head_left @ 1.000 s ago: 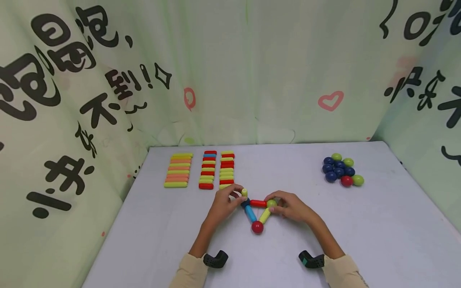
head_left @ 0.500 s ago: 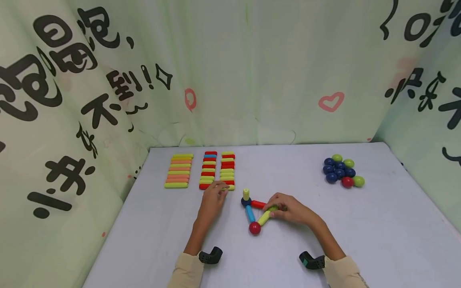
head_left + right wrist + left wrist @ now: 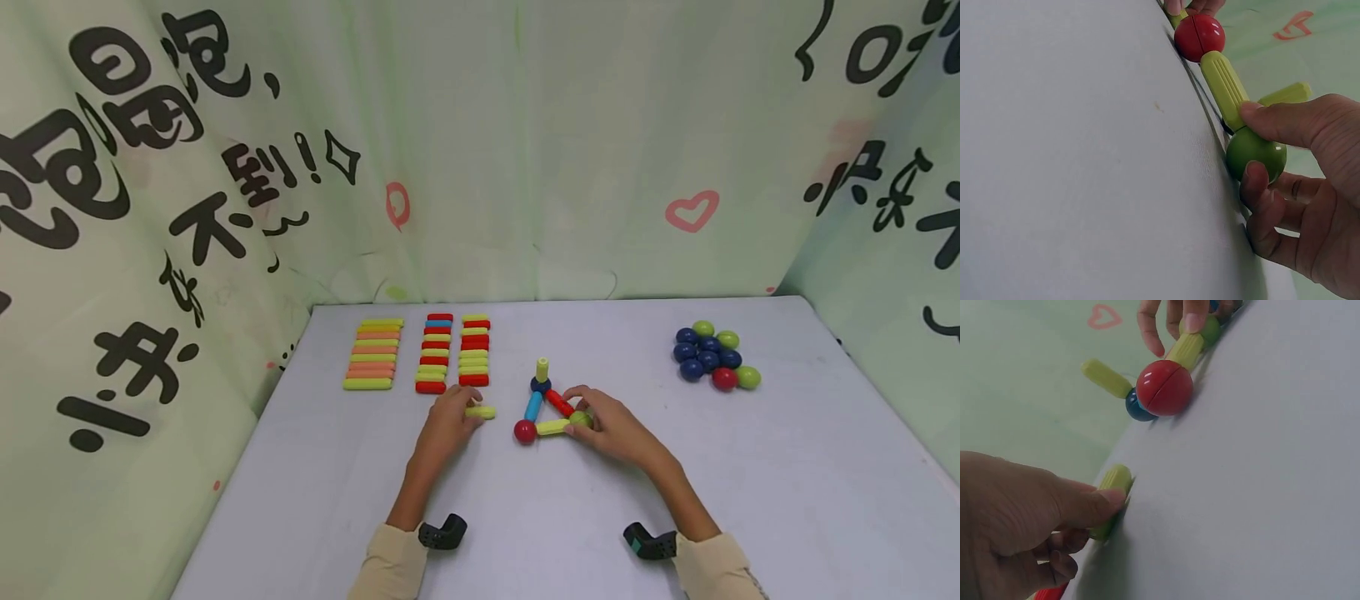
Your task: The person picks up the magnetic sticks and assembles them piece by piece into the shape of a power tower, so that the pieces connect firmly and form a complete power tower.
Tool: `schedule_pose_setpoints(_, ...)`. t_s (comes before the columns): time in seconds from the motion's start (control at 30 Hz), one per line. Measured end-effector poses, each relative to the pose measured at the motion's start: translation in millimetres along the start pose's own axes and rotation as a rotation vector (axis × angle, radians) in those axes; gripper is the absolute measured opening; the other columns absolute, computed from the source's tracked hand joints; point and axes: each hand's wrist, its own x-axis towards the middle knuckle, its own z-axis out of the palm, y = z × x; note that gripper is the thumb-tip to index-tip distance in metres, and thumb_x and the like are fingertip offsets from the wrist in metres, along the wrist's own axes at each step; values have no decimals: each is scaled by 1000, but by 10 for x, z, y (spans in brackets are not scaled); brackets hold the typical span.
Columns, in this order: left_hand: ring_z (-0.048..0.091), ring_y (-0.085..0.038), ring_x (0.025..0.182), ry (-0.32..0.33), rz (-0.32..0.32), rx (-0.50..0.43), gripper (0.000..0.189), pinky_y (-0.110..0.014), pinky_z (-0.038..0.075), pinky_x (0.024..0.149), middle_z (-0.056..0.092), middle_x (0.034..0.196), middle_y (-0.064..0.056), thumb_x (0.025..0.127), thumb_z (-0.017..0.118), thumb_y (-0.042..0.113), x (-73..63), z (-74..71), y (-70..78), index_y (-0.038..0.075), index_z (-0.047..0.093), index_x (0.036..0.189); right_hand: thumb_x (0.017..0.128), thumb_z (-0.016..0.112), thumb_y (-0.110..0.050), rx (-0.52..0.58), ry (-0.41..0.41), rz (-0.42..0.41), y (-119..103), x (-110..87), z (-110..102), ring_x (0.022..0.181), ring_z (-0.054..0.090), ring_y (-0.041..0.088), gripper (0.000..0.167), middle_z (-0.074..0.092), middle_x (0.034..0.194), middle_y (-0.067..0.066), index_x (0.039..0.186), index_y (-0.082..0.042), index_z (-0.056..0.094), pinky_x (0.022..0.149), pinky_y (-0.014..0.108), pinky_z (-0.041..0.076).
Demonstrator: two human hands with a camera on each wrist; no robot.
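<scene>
My left hand [image 3: 447, 423] pinches a yellow-green toy building stick [image 3: 1112, 481] between thumb and fingers, close over the table. To its right is a triangle of sticks and balls. A red ball [image 3: 525, 431], a dark blue ball [image 3: 541, 385] and a green ball [image 3: 1257, 153] form its corners. Blue [image 3: 533, 407], red [image 3: 558, 403] and yellow-green [image 3: 1225, 87] sticks join them. Another yellow-green stick [image 3: 542, 369] stands up from the dark blue ball. My right hand [image 3: 613, 427] grips the triangle at the green ball, its thumb on the adjoining stick.
Three columns of sticks lie at the back left: a long yellow-and-orange set [image 3: 371, 357], a mixed column [image 3: 433, 352] and a red-and-yellow column [image 3: 474, 346]. Several loose balls [image 3: 708, 361] cluster at the back right. A printed curtain [image 3: 570, 150] encloses the white table [image 3: 750, 483].
My left hand left the triangle, reached the right-hand stick column and drew its nearest yellow-green stick toward me. Under my right hand the triangle turned clockwise, its red ball swinging left and away.
</scene>
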Motion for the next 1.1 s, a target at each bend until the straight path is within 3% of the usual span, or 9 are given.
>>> schedule_pose_setpoints(0.1, 60, -18, 99, -50, -15, 30, 28, -33, 56, 87, 61, 107, -5, 86, 75, 16, -1, 5, 14, 9, 69, 113, 88, 72, -24, 9, -1, 47, -12, 6, 5, 71, 49, 13, 52, 63, 112, 14, 132, -8, 48, 62, 21, 46)
schedule_pose_setpoints(0.2, 58, -17, 100, -66, -1, 23, 29, -32, 56, 88, 59, 107, -4, 88, 72, 16, 0, 7, 13, 8, 69, 115, 88, 73, -24, 25, -1, 50, -19, 10, 8, 68, 48, 12, 52, 62, 112, 14, 130, -5, 50, 59, 21, 44)
schedule_pose_setpoints(0.33, 58, -16, 97, -64, 75, -128, 28, -28, 56, 84, 61, 108, -4, 91, 69, 16, 8, 4, 55, 8, 65, 117, 87, 74, -23, 62, -20, 11, -4, 21, 22, 63, 47, 9, 49, 63, 110, 14, 127, -2, 55, 55, 21, 43)
schedule_pose_setpoints(0.47, 63, -17, 92, -84, 162, -323, 29, -22, 55, 78, 65, 110, -7, 92, 69, 18, -10, 45, 200, 7, 63, 117, 86, 75, -22, 108, -58, -42, -12, 32, 49, 62, 50, 5, 51, 64, 110, 16, 127, -1, 53, 57, 21, 46)
schedule_pose_setpoints(0.6, 65, -16, 89, -64, 222, -404, 30, -16, 53, 73, 68, 109, -8, 90, 71, 22, -62, 176, 398, 7, 65, 116, 84, 77, -18, 160, -87, -104, -52, 28, 76, 64, 54, 5, 53, 64, 109, 17, 126, -3, 48, 61, 21, 48)
schedule_pose_setpoints(0.83, 63, -15, 86, 33, 326, -339, 31, -12, 46, 66, 71, 99, -5, 87, 74, 18, -163, 415, 581, 7, 68, 115, 80, 80, -19, 177, -112, -175, -116, 25, 128, 72, 58, 5, 53, 64, 105, 5, 125, -9, 53, 65, 22, 50)
schedule_pose_setpoints(1.1, 59, -9, 87, 59, 308, -284, 33, -13, 48, 71, 70, 99, 0, 87, 73, 22, -227, 455, 642, 10, 69, 118, 81, 80, -18, 130, -85, -233, -100, 6, 151, 73, 52, 5, 46, 63, 97, 0, 121, -8, 61, 63, 21, 48)
